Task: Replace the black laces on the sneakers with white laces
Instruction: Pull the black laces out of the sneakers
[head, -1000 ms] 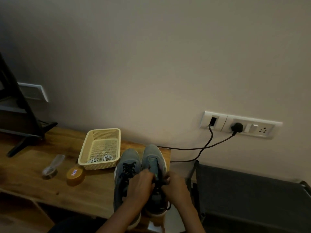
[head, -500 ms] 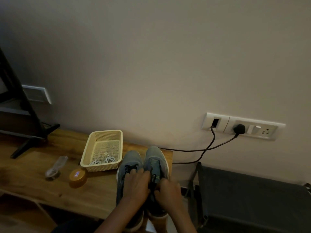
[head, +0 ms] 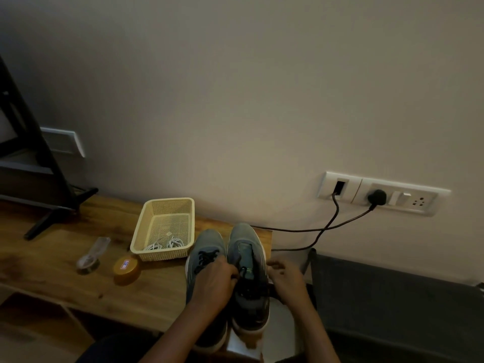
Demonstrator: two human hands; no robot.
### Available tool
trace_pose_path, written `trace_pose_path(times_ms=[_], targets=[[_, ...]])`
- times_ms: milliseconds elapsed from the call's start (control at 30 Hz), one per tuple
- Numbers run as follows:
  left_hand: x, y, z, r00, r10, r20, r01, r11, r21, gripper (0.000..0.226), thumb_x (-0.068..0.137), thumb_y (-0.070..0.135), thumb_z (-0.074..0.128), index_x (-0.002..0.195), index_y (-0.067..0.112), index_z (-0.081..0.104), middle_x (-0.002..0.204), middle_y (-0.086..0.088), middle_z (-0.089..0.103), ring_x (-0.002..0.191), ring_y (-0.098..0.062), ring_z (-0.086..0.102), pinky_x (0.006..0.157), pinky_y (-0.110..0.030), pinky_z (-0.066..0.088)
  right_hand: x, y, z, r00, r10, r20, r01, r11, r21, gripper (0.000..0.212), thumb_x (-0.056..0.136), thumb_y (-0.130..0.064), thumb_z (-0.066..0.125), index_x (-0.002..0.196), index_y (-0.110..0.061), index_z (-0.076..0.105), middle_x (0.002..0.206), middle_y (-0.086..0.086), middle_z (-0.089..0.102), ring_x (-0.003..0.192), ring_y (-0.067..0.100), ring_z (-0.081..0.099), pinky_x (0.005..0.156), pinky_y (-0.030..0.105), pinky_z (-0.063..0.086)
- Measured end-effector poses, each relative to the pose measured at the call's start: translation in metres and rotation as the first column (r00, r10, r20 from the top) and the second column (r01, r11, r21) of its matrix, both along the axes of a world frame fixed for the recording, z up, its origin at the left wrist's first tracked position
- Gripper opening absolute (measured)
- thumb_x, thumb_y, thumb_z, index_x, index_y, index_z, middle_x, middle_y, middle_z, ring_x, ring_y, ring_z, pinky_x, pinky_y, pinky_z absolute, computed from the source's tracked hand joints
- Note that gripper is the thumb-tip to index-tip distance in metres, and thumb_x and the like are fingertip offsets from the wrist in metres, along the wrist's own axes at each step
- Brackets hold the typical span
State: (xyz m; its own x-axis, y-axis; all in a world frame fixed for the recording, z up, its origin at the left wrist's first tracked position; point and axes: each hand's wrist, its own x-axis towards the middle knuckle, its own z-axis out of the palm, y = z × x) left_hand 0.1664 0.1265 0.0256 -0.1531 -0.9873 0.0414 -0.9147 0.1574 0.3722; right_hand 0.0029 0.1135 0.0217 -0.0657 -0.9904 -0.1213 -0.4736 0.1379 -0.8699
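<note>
Two grey-blue sneakers stand side by side, toes to the wall, on the right end of a wooden table (head: pixel 78 258). The left sneaker (head: pixel 207 244) still carries black laces (head: pixel 207 258). My left hand (head: pixel 213 286) lies over both shoes, its fingers curled round a black lace (head: pixel 237 261) at the tongue of the right sneaker (head: pixel 246 239). My right hand (head: pixel 286 280) hovers just right of that shoe with fingers loosely bent; I cannot see whether it holds a lace. White laces (head: pixel 163 244) lie in a cream basket (head: pixel 167 203).
A tape roll (head: pixel 87 263) and an orange round tin (head: pixel 126 268) sit left of the shoes. A black stand leg (head: pixel 55 216) rests at the table's far left. Cables (head: pixel 327 226) run from a wall socket (head: pixel 377 197). A dark frame (head: pixel 392 297) stands right of the table.
My right hand has left the right sneaker's laces and moved out to the right. My left hand stays at the tongue.
</note>
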Motion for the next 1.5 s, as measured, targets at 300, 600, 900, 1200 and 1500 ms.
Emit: trace_pose_path(times_ms=[300,600,900,1200,1500], targets=[[-0.019,0.005,-0.002,0.998,-0.048,0.038,0.052,0.994,-0.096,0.013,0.091,0.023,0.056,0.103,0.024,0.05,0.1,0.004,0.065,0.093,-0.013,0.06,0.089,-0.028,0.041,-0.002,0.005,-0.001,1.0,-0.008,0.006,0.007,0.995,0.098,0.004,0.087,-0.009,0.062,0.09,-0.01,0.06,0.079,0.007,0.062,0.065,0.016,0.061,0.06,0.03,0.055],[-0.007,-0.002,0.004,0.967,-0.08,0.241,0.087,0.996,-0.022,0.023,0.093,0.037,0.051,0.106,0.023,0.064,0.113,0.003,0.059,0.111,-0.018,0.046,0.098,-0.037,0.028,0.026,0.013,-0.001,0.941,0.196,-0.276,-0.217,0.975,-0.046,0.017,0.09,-0.007,0.054,0.094,-0.011,0.07,0.084,-0.004,0.066,0.066,0.0,0.057,0.063,0.009,0.049],[0.01,-0.006,0.007,0.996,-0.079,0.036,0.077,0.995,0.064,0.031,0.088,0.032,0.062,0.119,0.03,0.061,0.127,0.006,0.052,0.121,-0.016,0.045,0.102,-0.035,0.037,0.046,0.018,0.004,0.649,0.283,-0.706,-0.351,0.935,0.052,0.027,0.094,-0.02,0.044,0.068,-0.023,0.034,0.087,0.0,0.052,0.105,0.024,0.049,0.094,0.035,0.03],[0.018,-0.011,0.01,0.979,-0.021,-0.202,0.018,1.0,-0.017,0.019,0.091,0.024,0.059,0.107,0.026,0.069,0.109,0.01,0.061,0.095,-0.002,0.055,0.08,-0.017,0.044,0.048,0.006,-0.01,0.8,0.013,-0.6,-0.198,0.949,-0.244,0.017,0.082,-0.01,0.059,0.097,-0.012,0.068,0.109,0.007,0.058,0.095,0.023,0.055,0.077,0.031,0.052],[0.041,-0.011,0.02,0.943,0.112,-0.314,-0.135,0.989,-0.052,0.013,0.089,0.024,0.061,0.092,0.03,0.072,0.088,0.021,0.061,0.084,0.001,0.059,0.079,-0.027,0.052,0.059,0.013,-0.004,0.743,0.225,-0.631,-0.267,0.963,0.028,0.023,0.095,-0.02,0.046,0.109,-0.007,0.06,0.109,0.011,0.064,0.103,0.026,0.06,0.09,0.034,0.049]])
